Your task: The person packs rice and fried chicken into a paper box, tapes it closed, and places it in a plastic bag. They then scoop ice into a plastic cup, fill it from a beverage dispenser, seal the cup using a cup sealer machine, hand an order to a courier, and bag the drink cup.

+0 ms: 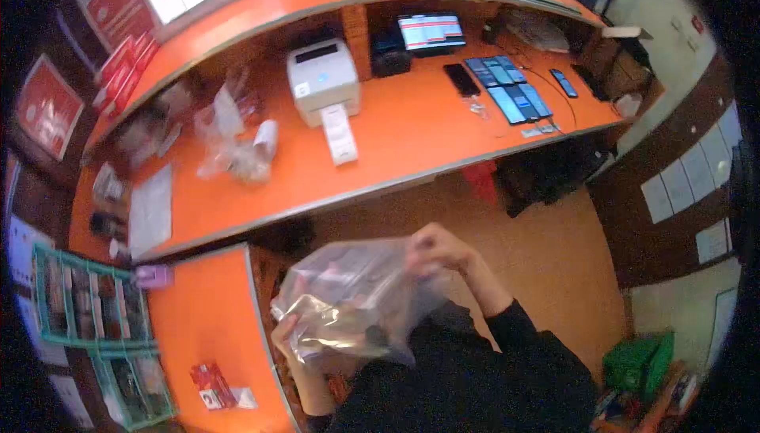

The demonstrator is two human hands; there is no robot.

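A large clear plastic bag [352,290] is stretched between my two hands in front of my body. My right hand [440,251] is closed on the bag's upper right edge, slightly smeared by motion. Lower down, my left hand [289,340] grips the bag's left side, with the thumb showing and the other fingers partly behind the film. Something gold and shiny [317,318] shows at the bag's lower left; whether it is inside or a reflection is hard to tell.
A label printer [323,77] with a paper strip [340,136] stands on the orange counter [388,144]. Crumpled plastic [237,144] lies left of it; a screen [431,32] and phones [461,80] sit right. Teal baskets [91,294] and a red packet [212,385] are at lower left.
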